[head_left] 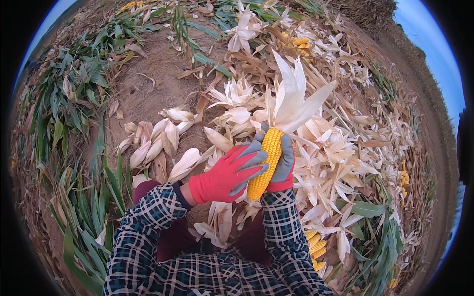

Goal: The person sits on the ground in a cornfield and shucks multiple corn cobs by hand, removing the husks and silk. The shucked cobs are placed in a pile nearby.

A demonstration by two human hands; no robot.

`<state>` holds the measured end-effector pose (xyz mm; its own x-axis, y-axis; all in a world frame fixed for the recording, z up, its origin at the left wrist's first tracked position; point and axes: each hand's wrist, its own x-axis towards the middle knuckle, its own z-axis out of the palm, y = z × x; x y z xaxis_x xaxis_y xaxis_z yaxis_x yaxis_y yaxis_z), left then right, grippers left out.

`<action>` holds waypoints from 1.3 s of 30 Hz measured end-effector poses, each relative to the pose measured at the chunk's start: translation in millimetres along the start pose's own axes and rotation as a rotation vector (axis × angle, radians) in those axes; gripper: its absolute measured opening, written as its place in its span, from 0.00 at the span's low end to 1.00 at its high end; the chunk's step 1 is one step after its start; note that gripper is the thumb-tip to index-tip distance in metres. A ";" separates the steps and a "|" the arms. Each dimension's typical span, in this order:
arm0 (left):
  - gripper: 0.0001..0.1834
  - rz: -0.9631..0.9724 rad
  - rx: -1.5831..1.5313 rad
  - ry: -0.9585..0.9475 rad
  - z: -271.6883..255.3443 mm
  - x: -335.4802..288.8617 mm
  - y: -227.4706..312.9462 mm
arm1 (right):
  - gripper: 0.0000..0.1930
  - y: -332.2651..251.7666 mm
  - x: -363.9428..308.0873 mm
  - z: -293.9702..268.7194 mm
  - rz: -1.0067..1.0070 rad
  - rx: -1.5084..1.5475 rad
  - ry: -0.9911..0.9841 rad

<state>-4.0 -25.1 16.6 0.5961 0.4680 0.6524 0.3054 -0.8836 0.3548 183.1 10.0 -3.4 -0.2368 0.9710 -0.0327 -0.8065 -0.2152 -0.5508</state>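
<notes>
A bare yellow ear of corn (265, 160) is held tilted in front of me, its pale husk leaves (292, 96) peeled back and fanned out from the far end. My right hand (285, 165), in a red and grey glove, wraps round its right side, with part of the fingers hidden behind it. From the left, my left hand (231, 170), in a matching glove, presses its bent fingers against the kernels. Below the hands, dry husks lie on the ground. Several unpeeled ears (170, 138) in pale husks rest on the soil to the left of my hands.
Loose husks (340, 172) pile up on the right. Peeled yellow ears lie in a heap (316, 249) at the lower right and another heap (297, 43) farther off. Green corn leaves (64, 103) cover the left side. Bare brown soil (148, 89) shows at the far left centre.
</notes>
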 end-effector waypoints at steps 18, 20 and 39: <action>0.33 -0.799 -0.254 -0.179 20.4 -0.7 -11.2 | 0.31 13.3 12.0 3.0 -0.272 -0.140 -0.120; 0.31 -0.758 -0.175 -0.152 24.3 -6.0 -11.8 | 0.30 9.7 10.5 6.0 -0.339 -0.166 -0.080; 0.30 -0.849 -0.537 0.077 15.1 -0.9 -10.7 | 0.35 12.3 1.5 15.3 -0.203 -0.332 -0.060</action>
<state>3.4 -16.3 2.2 0.2811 0.9565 0.0785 0.2205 -0.1440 0.9647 164.5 7.1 2.5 -0.1295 0.9805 0.1475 -0.6236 0.0351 -0.7809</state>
